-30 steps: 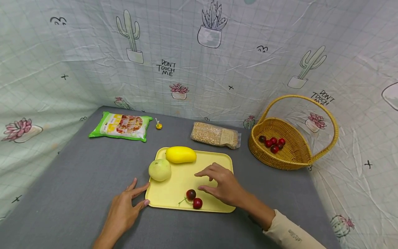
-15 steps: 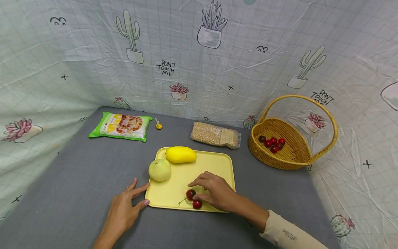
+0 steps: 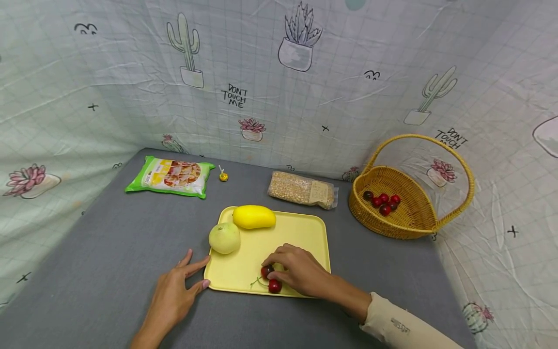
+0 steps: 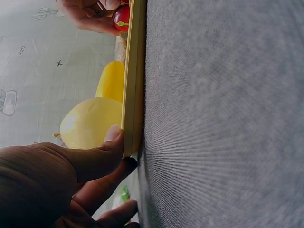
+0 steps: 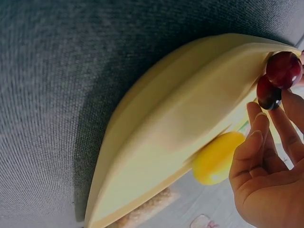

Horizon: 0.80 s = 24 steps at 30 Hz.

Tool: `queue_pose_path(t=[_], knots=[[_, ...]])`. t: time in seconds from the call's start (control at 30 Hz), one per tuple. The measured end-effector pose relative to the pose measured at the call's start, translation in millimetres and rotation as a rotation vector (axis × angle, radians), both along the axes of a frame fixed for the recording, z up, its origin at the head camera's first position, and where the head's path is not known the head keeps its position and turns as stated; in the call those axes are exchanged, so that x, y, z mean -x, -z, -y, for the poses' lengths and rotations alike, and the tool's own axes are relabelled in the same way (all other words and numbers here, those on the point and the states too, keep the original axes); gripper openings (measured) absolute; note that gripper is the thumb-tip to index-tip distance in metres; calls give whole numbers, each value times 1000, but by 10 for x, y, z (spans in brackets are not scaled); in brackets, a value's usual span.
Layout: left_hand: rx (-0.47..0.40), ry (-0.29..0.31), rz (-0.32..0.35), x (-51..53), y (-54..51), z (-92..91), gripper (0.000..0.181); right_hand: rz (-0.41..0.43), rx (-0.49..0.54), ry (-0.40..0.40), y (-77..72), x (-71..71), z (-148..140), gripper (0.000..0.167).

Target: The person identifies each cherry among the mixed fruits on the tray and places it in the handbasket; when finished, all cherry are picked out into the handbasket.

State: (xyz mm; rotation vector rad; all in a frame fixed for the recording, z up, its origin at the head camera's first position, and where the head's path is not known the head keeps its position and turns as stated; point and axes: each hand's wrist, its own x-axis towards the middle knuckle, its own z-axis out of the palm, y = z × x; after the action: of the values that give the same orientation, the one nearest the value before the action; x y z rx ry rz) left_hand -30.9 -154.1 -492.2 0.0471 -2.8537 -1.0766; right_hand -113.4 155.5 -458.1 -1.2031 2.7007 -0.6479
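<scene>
My right hand (image 3: pixel 301 271) pinches the darker cherry (image 3: pixel 265 272) between thumb and fingers, low over the yellow tray (image 3: pixel 301 232). Against it lies a second red cherry (image 3: pixel 274 286), and a green stem runs out to their left. Both cherries (image 5: pixel 284 70) show up close in the right wrist view. With fairly straight thumb and index finger, my left hand (image 3: pixel 174 293) touches the tray's near left corner from outside; in the left wrist view its thumb (image 4: pixel 111 137) presses the rim. A yellow mango (image 3: pixel 254 217) and a round pale green fruit (image 3: pixel 224 238) occupy the tray's left side.
At the back right stands a wicker basket (image 3: pixel 362 218) with a tall handle and several cherries inside. Along the back lie a green snack bag (image 3: pixel 174 175), a small yellow lollipop (image 3: pixel 224 177) and a clear pack of grains (image 3: pixel 301 189). A patterned cloth (image 3: pixel 279 97) rises behind.
My right hand has moved left and down to the cherries, and its thumb and fingers have closed on the darker one. The red cherry has shifted slightly left. The left hand stays put.
</scene>
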Motion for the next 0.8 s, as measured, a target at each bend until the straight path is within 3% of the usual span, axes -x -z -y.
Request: queue_pose_path(t=[0.23,0.8], knots=[[-4,3,-6,6,-5,-6,60,-4,26,-6,-13,19,-10,23],[-14,6,3,3,-17,0,60,-131,239,65,-143,159,-199,27]])
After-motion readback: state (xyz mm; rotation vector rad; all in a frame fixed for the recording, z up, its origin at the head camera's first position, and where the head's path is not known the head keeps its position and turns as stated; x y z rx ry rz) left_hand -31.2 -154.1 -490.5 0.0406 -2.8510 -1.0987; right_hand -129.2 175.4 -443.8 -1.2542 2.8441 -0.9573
